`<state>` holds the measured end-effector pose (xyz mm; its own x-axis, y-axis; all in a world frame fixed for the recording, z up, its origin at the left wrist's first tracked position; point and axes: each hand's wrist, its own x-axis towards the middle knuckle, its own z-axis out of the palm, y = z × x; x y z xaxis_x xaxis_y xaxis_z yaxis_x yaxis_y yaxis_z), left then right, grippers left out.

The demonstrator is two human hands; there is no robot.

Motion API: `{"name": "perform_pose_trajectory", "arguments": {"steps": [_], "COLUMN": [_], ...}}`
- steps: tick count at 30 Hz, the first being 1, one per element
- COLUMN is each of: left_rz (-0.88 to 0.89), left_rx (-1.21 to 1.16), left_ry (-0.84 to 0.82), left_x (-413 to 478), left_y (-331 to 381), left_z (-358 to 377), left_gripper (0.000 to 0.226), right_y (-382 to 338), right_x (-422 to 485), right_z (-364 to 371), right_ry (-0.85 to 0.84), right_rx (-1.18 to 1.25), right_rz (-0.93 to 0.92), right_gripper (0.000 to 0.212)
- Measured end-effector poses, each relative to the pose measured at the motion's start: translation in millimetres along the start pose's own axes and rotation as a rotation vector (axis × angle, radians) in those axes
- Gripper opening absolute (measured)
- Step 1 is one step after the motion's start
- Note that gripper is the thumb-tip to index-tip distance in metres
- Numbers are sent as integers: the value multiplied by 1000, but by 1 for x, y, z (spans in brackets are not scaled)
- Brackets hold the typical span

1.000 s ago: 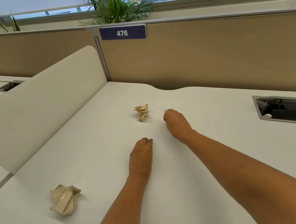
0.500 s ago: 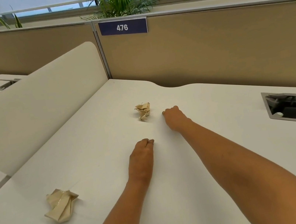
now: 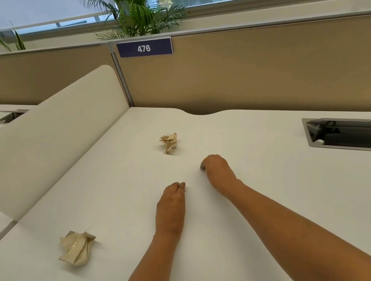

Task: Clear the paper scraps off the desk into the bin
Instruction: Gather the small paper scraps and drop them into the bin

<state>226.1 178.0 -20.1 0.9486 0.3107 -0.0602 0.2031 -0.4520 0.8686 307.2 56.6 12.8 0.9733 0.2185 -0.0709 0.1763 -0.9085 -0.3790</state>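
Note:
Two crumpled beige paper scraps lie on the white desk [image 3: 286, 197]. The far scrap [image 3: 169, 142] sits mid-desk, the near scrap [image 3: 76, 247] at the front left. My right hand [image 3: 217, 171] rests knuckles-up a short way right of and nearer than the far scrap. Its fingers are curled, and a small yellowish bit of paper shows at the fingertips. My left hand [image 3: 171, 209] lies flat, palm down, with fingers straight and nothing seen in it. It is between the two scraps and touches neither. No bin is in view.
A tan partition [image 3: 266, 71] with a "476" sign [image 3: 144, 48] closes the desk's far side. A low white divider [image 3: 45, 135] runs along the left. An open cable tray slot [image 3: 358, 134] is set into the desk at the right. Plants stand behind the partition.
My right hand has drawn back towards me, away from the far scrap, still curled. My left hand and both scraps stay where they were.

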Motion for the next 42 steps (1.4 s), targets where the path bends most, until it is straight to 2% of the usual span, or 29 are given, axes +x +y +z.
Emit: {"name": "perform_pose_trajectory", "arguments": {"steps": [4, 8, 13, 17, 28, 31, 36, 42], "left_rz": [23, 31, 214, 283, 485, 519, 682, 597], "left_rx": [9, -6, 224, 236, 229, 186, 165, 85], "left_ry": [79, 92, 112, 94, -64, -131, -293, -433], "left_x": [-28, -59, -100, -130, -208, -223, -238, -234], "left_y": [1, 7, 15, 35, 92, 108, 134, 154], "left_z": [5, 12, 33, 59, 169, 198, 243, 284], "left_gripper": [26, 24, 28, 26, 26, 27, 28, 24], "right_y": [12, 37, 76, 111, 233, 267, 319, 369], "right_x": [-33, -77, -123, -159, -257, -279, -296, -300], "right_z": [-8, -10, -18, -34, -77, -95, -137, -186], "right_ry": [-71, -20, 38, 103, 249, 314, 449, 662], "right_rx": [105, 177, 236, 264, 342, 352, 343, 321], "right_rz": [59, 45, 82, 117, 320, 375, 457, 489], "right_gripper": [36, 33, 28, 30, 28, 23, 19, 18]}}
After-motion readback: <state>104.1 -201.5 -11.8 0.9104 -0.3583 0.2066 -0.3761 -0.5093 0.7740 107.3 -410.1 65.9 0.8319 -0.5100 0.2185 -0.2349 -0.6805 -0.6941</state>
